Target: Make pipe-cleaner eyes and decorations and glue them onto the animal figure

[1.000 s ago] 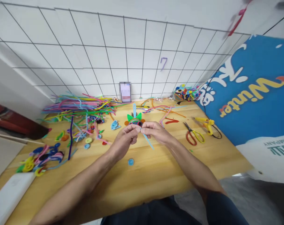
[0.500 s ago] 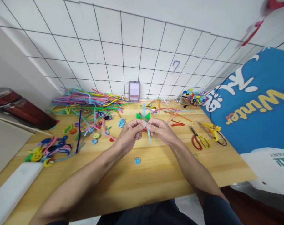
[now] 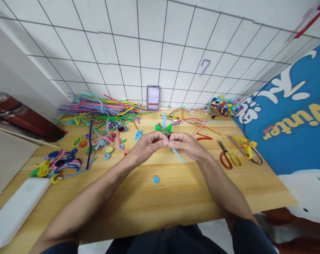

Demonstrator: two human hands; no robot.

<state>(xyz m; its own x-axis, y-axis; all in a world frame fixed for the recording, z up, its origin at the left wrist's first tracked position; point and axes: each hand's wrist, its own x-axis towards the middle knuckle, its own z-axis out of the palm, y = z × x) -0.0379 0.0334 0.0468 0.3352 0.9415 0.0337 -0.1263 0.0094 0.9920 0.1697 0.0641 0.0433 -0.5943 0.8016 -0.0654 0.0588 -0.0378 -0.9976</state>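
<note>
My left hand (image 3: 152, 145) and my right hand (image 3: 185, 144) meet fingertip to fingertip over the middle of the table, both pinched closed. From under my right fingers a light blue pipe cleaner (image 3: 178, 155) slants down to the right, and the pinched part is hidden. Just behind the fingertips is a green leaf-shaped piece (image 3: 164, 129), with an upright light blue loop (image 3: 164, 120) beyond it. A small blue coil (image 3: 156, 179) lies flat on the wood nearer to me.
Pipe cleaners (image 3: 93, 107) are heaped at the back left, beside a dark red flask (image 3: 25, 120). Scissors (image 3: 228, 155) and a yellow glue gun (image 3: 244, 145) lie right. A phone (image 3: 153, 98) leans on the wall. A white box (image 3: 19, 208) sits front left.
The light blue pipe cleaner's lower end has swung to the right. My hands stay together at the fingertips. The whole view has shifted slightly.
</note>
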